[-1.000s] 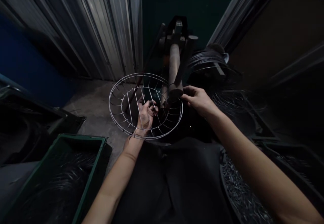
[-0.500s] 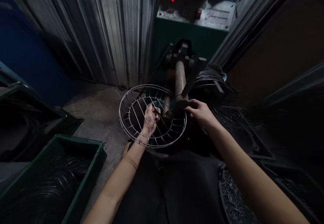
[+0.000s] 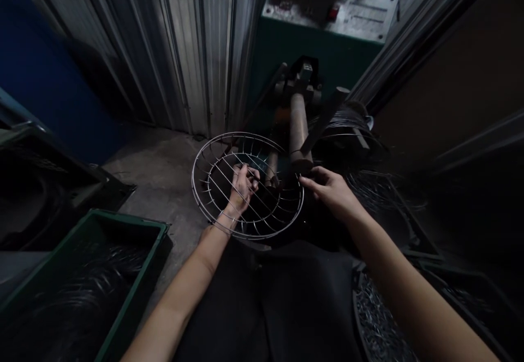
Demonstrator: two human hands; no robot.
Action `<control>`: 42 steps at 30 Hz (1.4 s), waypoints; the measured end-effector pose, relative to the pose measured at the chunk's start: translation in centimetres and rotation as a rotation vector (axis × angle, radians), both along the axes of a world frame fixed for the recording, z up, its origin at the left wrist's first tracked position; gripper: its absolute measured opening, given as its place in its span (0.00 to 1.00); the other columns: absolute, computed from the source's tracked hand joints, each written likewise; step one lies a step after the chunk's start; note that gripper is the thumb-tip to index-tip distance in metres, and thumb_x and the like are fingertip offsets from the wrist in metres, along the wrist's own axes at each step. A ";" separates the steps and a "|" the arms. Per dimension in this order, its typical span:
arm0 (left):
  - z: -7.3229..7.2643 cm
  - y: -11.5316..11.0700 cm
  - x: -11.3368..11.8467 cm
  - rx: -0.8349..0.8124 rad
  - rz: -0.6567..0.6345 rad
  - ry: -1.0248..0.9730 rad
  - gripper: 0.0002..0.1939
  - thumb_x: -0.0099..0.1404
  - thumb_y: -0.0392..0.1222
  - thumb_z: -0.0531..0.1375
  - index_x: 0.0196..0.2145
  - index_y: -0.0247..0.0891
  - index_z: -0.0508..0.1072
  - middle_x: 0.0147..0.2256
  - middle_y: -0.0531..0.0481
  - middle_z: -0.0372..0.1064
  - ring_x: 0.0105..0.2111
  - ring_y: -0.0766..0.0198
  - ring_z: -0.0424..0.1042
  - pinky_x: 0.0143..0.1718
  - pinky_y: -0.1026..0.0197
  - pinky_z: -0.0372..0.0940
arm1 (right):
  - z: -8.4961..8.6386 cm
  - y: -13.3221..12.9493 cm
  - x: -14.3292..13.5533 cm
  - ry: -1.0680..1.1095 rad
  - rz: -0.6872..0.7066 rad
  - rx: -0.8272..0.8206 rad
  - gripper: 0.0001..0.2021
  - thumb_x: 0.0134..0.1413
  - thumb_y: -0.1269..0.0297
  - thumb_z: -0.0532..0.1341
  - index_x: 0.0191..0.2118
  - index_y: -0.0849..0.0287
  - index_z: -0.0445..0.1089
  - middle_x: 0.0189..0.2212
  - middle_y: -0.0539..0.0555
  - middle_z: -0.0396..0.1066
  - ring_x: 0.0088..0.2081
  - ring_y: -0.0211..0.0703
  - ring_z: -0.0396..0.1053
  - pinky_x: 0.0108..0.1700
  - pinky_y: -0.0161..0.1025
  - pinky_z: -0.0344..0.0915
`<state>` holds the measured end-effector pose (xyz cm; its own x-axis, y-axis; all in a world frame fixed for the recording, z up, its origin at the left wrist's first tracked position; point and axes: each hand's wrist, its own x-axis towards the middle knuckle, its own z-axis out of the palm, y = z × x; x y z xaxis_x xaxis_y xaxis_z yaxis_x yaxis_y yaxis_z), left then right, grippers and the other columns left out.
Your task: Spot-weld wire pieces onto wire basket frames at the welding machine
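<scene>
A round wire basket (image 3: 223,186), with a double wire rim, short ribs and parallel wires across its bottom, is tilted in front of me. My left hand (image 3: 243,183) shows among its bottom wires, fingers curled; what they hold is hidden. At the right edge of the rim, my right hand (image 3: 325,187) has its thumb and index finger closed near one of the ribs, the thumb touching the rim. Just above that hand ends the thick metal arm (image 3: 299,127) of a machine. A lower metal rod (image 3: 272,168) reaches in behind the basket.
The green machine (image 3: 311,42) has a panel with a red light. A green crate (image 3: 92,214) with dark wire rings stands on the left. A container of small metal pieces (image 3: 374,318) is at lower right. Coiled wire (image 3: 347,119) lies behind my right hand. Corrugated metal wall (image 3: 200,51) rises behind.
The basket's rim and my right hand have shifted slightly away from the end of the machine's arm. My left hand stays at the basket's bottom wires. The view has tilted a little.
</scene>
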<state>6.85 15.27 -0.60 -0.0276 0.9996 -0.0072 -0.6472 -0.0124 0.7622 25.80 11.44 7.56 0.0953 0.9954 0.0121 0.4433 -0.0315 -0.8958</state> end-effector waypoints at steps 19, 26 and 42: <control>0.7 -0.9 0.6 -0.041 0.134 -0.034 0.08 0.66 0.46 0.52 0.33 0.40 0.58 0.24 0.57 0.65 0.15 0.74 0.59 0.16 0.71 0.53 | 0.5 2.0 -0.2 0.171 0.014 -0.082 0.18 0.32 0.57 0.70 0.32 0.59 0.70 0.22 0.47 0.67 0.18 0.30 0.54 0.18 0.31 0.51; 0.4 -2.3 1.0 -0.051 0.186 0.021 0.11 0.65 0.49 0.52 0.32 0.40 0.57 0.24 0.58 0.65 0.15 0.75 0.59 0.16 0.72 0.52 | 0.2 2.2 -0.3 0.107 0.038 -0.059 0.16 0.35 0.58 0.68 0.32 0.60 0.70 0.22 0.47 0.67 0.18 0.30 0.55 0.18 0.31 0.50; 0.4 -2.6 1.4 -0.050 0.204 0.002 0.11 0.65 0.50 0.53 0.33 0.40 0.58 0.25 0.57 0.65 0.16 0.75 0.59 0.16 0.72 0.52 | 0.4 1.7 -0.2 0.105 0.029 -0.052 0.16 0.37 0.59 0.69 0.35 0.60 0.72 0.28 0.50 0.72 0.22 0.32 0.59 0.20 0.30 0.53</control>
